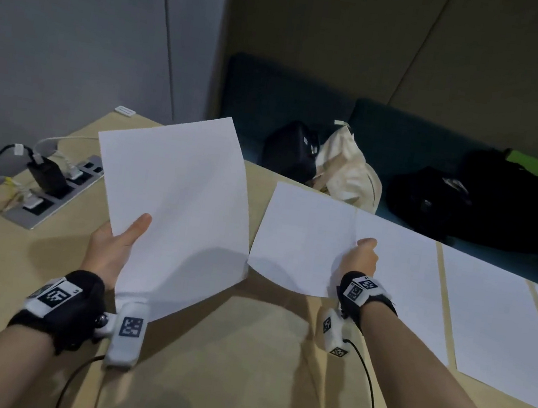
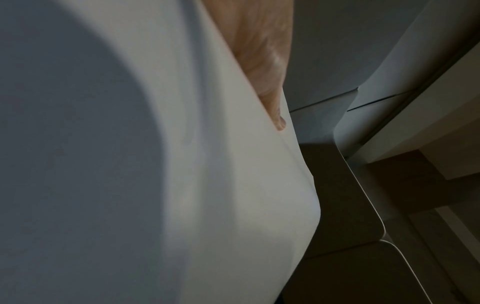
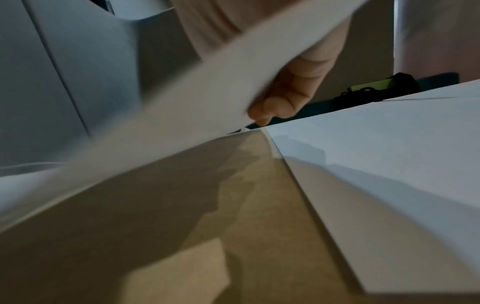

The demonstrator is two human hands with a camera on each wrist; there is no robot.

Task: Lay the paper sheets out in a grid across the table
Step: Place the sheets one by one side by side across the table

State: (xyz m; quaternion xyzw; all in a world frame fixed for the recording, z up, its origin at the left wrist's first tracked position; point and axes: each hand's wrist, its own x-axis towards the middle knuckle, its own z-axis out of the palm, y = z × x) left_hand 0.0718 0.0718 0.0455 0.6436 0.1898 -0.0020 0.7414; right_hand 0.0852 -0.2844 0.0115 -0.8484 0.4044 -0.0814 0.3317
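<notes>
Left hand [image 1: 110, 243] grips a stack [image 1: 175, 197], right hand [image 1: 358, 259] pinches 1 sheet [image 1: 300, 239]; power strip [image 1: 55, 191] nearby.

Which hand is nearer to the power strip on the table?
Left. The left hand holds paper just right of the power strip; the right hand is farther right, holding another sheet.

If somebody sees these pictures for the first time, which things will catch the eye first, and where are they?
First, the two white papers in the air: the left hand holds a stack of sheets up over the table's left side, and the right hand pinches a single sheet beside it. Next, the row of sheets already lying flat on the wooden table at the right. A power strip with plugs sits at the far left.
</notes>
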